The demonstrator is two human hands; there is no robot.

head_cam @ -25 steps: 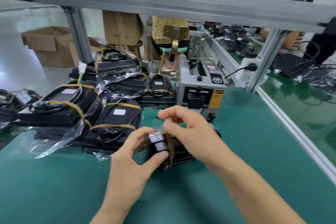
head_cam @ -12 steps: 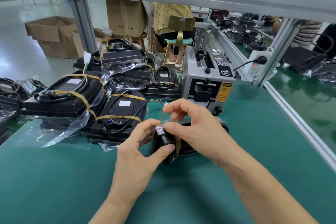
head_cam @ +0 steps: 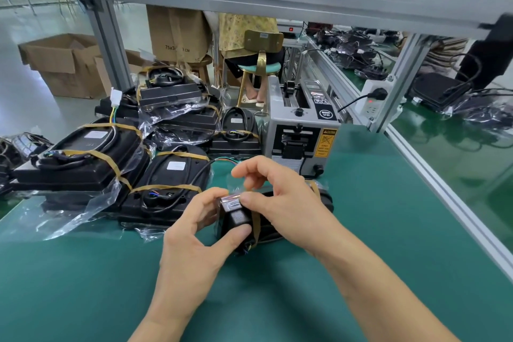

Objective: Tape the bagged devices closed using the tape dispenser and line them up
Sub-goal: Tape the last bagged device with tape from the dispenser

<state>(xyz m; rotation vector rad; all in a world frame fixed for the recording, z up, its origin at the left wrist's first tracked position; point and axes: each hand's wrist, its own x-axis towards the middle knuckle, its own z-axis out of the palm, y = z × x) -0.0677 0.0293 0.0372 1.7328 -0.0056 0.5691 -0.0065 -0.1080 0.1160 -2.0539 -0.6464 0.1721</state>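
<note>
While the taped bagged devices (head_cam: 83, 158) sit stacked at the left of the green mat (head_cam: 83, 286), the left hand (head_cam: 191, 244) curls round the near end of 1 black bagged device (head_cam: 238, 221) at the middle of the mat, thumb pressed on its front face, fingers bent behind its left side. Over to the right hand (head_cam: 280, 203): thumb and forefinger pinch the clear bag film at the device's top edge, the other fingers raised and loosely bent. Just beyond stands the grey tape dispenser (head_cam: 302, 133), apart from both hands.
</note>
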